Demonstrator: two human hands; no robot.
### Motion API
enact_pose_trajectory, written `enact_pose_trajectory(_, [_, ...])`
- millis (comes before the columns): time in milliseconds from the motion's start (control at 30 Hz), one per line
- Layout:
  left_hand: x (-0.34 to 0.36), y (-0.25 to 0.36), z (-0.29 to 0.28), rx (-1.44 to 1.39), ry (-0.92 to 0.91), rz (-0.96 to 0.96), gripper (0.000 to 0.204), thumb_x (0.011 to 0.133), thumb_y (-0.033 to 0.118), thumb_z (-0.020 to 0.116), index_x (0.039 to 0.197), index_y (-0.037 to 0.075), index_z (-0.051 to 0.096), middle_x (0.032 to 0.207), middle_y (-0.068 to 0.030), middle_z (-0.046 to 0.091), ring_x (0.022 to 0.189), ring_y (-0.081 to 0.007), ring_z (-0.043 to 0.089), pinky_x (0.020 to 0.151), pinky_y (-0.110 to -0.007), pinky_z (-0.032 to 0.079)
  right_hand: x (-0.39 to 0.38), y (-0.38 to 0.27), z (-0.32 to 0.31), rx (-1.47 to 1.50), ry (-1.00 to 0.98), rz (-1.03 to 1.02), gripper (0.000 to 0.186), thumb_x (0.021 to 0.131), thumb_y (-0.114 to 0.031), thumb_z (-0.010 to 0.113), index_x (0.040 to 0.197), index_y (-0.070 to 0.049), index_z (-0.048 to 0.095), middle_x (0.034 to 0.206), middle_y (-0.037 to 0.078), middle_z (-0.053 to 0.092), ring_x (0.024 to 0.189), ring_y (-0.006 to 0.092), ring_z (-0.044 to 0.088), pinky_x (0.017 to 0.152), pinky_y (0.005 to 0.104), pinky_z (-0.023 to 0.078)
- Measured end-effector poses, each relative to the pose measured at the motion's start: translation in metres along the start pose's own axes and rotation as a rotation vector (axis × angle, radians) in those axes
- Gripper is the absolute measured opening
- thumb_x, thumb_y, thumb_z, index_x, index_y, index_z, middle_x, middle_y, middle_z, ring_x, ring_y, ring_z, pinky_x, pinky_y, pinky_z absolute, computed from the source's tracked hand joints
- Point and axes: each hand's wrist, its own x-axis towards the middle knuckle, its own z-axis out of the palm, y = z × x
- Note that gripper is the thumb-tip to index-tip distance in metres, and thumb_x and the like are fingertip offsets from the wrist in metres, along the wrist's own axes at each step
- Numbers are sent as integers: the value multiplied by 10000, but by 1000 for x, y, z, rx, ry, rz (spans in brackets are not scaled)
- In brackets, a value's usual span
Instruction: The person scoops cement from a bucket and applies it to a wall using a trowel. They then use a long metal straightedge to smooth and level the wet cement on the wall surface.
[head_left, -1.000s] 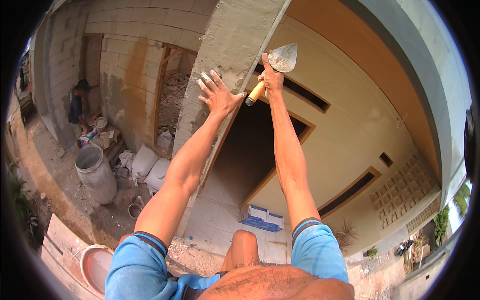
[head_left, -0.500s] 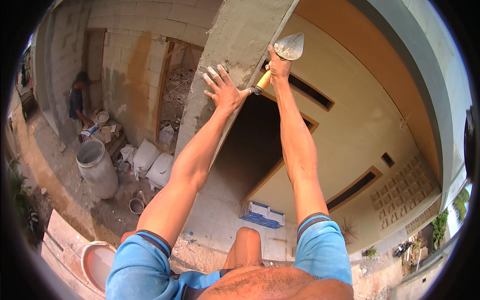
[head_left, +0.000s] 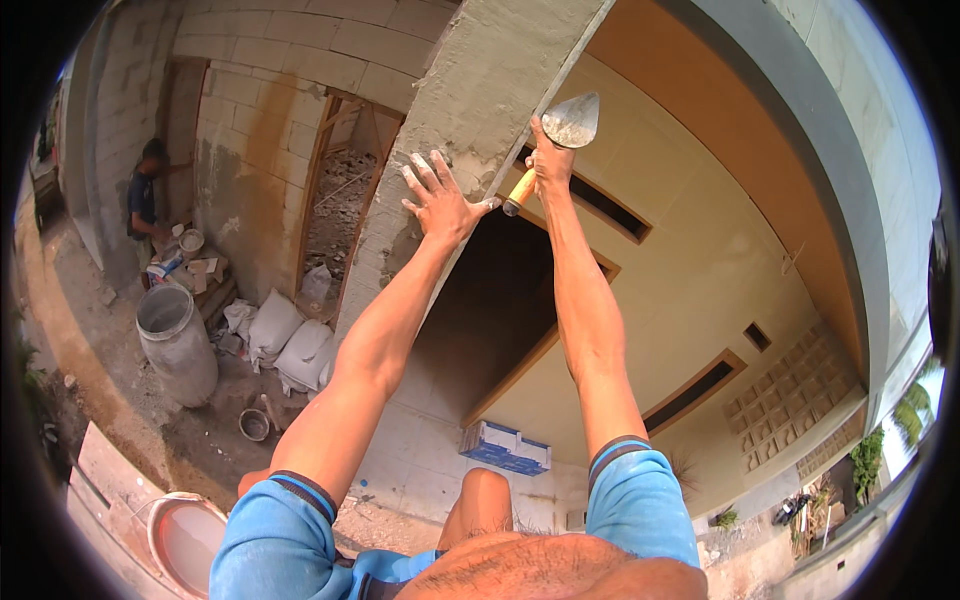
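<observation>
Fingers spread and dusted with mortar, my left hand (head_left: 443, 208) is against the rough grey plastered pillar (head_left: 478, 85), near its right edge. My right hand (head_left: 549, 163) is closed around the yellow handle of a pointed trowel (head_left: 572, 122). The trowel's metal blade points up and away, with some pale mortar smeared on it. It is just right of the pillar's edge, in front of the cream wall. The black-tipped end of the handle sticks out below my right fist, towards my left thumb.
A bucket (head_left: 186, 545) of murky liquid stands on a board at lower left. Farther back are a grey barrel (head_left: 178, 350), white sacks (head_left: 300, 350) and a small pail (head_left: 254, 425). Another person (head_left: 148, 205) is at the far left. Blue-and-white boxes (head_left: 505, 448) sit below the dark doorway.
My right hand has lowered slightly with the trowel, and the handle end is farther from my left thumb. The left hand stays spread at the pillar. The whole view has shifted a little.
</observation>
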Motion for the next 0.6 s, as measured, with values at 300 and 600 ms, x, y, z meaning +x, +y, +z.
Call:
enact_pose_trajectory(300, [3,-4,1,1,13,10,1493,639,698,864,1624,44,-47,1655,-316,-49,1522,-547,-20,1049,-826,289,2,6,-1,-24,9,-14,444,853,-310,872,1064,-23,607,732,2,568,441,94,446,369,263,410])
enact_pose_trajectory(600, [1,-2,-1,-11,-6,-3,1499,620,731,853,1632,43,-13,1666,-309,-48,1534,-526,-25,1066,-819,276,0,7,0,30,-14,-62,480,839,-341,881,1071,-33,596,795,8,586,452,88,449,377,254,423])
